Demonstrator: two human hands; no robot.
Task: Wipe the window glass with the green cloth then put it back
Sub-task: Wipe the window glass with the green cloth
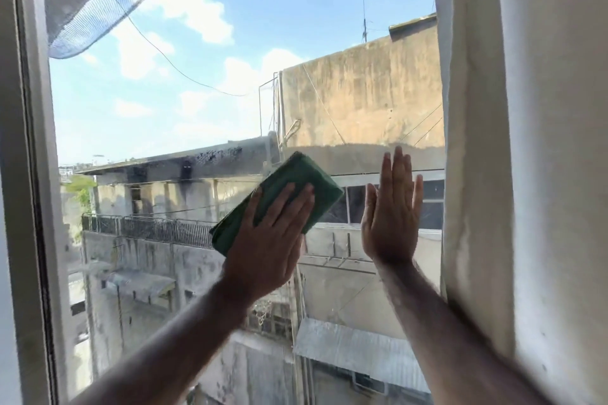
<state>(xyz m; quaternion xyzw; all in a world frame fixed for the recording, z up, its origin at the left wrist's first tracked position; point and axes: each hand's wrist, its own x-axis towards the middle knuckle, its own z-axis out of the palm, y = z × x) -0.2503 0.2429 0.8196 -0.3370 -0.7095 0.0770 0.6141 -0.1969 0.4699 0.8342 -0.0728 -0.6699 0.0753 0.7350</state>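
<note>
White window frame at far left. Left hand flat on the window glass, fingers spread, pressing the folded green cloth beneath palm and fingertips. Right hand just beside, open, flat against the pane, holding nothing. Pale curtain at right. No readable writing.

An upper-floor room in a town: curtain beside window glass, weathered concrete buildings outside.
</note>
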